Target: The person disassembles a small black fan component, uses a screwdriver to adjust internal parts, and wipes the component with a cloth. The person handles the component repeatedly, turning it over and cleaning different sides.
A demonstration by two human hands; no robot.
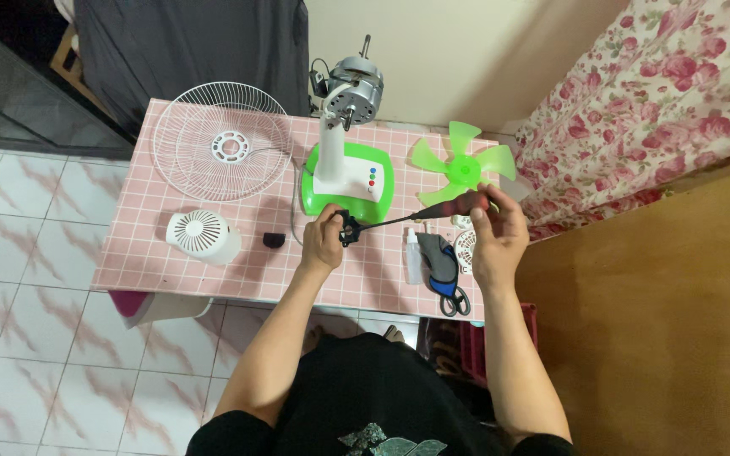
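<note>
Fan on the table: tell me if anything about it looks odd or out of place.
The fan is in pieces: motor bare on its stand, white grille flat at the left, green blade lying loose at the right. Nothing looks spilled or broken.

Right hand [498, 232] grips screwdriver [449, 207] handle; tip meets small black part [349, 229] pinched in left hand [323, 241]. Fan base [346, 173] at 12 o'clock of left hand; green blade [464, 165] at 12 o'clock of right hand.

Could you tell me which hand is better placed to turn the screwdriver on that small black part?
The right hand, I'd judge: it already grips the screwdriver by its handle, while the left hand holds the small black part at the tip, steadying it.
</note>
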